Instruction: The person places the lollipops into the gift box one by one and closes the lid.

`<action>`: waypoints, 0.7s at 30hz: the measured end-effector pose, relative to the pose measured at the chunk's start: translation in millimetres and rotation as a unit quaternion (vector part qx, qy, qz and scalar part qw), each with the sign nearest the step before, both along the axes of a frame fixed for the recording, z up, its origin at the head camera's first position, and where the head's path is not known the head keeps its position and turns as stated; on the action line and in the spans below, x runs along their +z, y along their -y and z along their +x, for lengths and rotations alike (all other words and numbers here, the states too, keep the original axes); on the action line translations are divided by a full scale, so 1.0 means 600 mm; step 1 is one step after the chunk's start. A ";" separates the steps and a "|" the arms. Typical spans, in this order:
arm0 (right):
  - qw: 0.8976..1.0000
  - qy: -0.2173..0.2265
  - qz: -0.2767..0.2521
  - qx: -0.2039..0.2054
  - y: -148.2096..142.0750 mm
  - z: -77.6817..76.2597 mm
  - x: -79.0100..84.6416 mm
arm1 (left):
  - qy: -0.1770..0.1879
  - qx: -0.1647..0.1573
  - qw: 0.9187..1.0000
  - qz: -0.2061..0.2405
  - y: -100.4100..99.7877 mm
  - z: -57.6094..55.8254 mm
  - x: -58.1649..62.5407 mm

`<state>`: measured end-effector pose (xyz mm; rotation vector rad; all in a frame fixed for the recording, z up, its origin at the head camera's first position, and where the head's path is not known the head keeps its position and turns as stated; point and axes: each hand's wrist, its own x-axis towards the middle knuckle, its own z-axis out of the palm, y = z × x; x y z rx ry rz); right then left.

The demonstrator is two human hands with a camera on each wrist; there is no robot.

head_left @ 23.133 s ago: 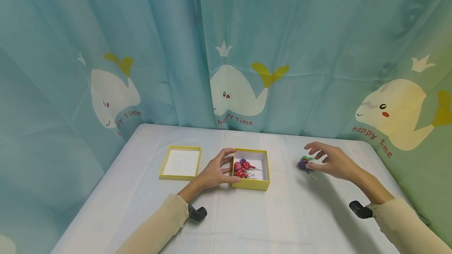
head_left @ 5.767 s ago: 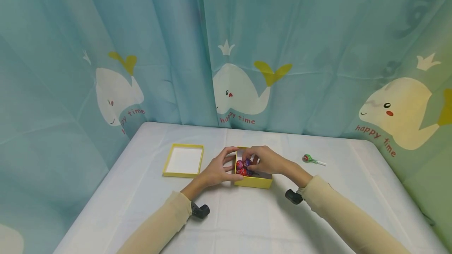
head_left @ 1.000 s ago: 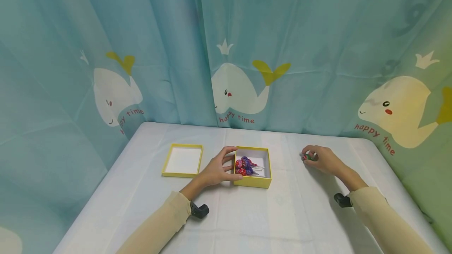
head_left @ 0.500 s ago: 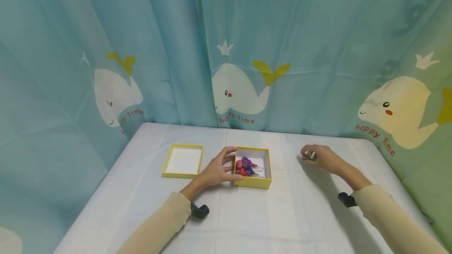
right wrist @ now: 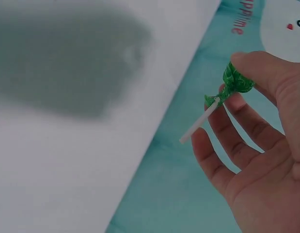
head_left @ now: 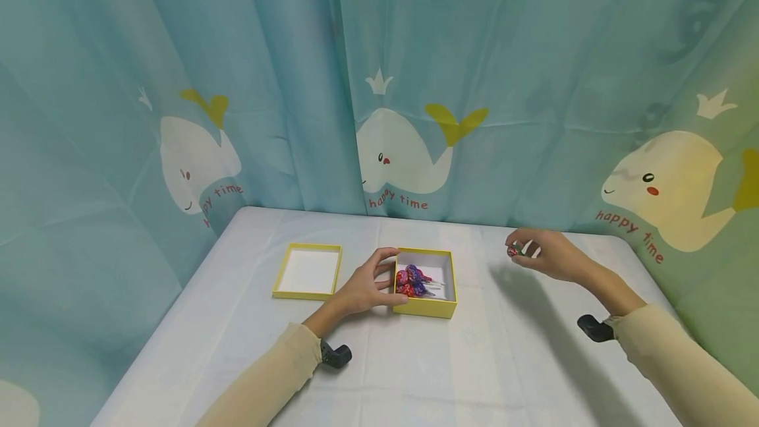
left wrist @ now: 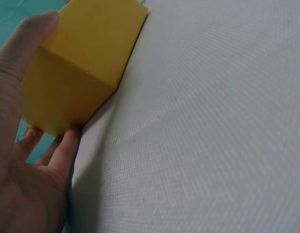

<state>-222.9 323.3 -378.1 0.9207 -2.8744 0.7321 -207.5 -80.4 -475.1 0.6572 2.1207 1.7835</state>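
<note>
My right hand [head_left: 551, 256] is raised above the right part of the table, with its shadow falling on the cloth below. Between thumb and fingers it pinches a green-wrapped lollipop [right wrist: 237, 81] by the candy head; the white stick points down and away in the right wrist view. My left hand [head_left: 363, 287] holds the left side of an open yellow box [head_left: 423, 308], thumb at the near corner and fingers along the far part. Inside the box several red and purple lollipops [head_left: 413, 281] lie heaped toward the left, sticks pointing right.
Left of the box lies a yellow-rimmed lid [head_left: 302, 295], white inside face up. White cloth covers the table [head_left: 403, 368]. A blue-green curtain [head_left: 284, 84] with printed whales hangs right behind the table.
Over the last second my right hand has lifted the green lollipop up off the table. Earlier, more lollipops went from the table's right side into the box. My left hand has stayed put.
</note>
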 end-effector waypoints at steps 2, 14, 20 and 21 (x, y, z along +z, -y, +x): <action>1.000 -0.001 -0.007 0.000 0.001 0.002 0.010 | -0.001 0.000 1.000 0.000 0.000 0.000 0.000; 0.999 -0.029 -0.031 -0.008 0.013 0.005 0.046 | -0.002 -0.001 1.000 -0.003 0.000 -0.001 -0.002; 0.999 -0.030 -0.026 -0.012 0.021 0.005 0.050 | -0.003 -0.001 1.000 -0.003 0.000 0.000 0.000; 0.999 -0.030 -0.025 -0.011 0.023 0.005 0.050 | -0.003 -0.001 1.000 -0.003 0.000 0.000 0.000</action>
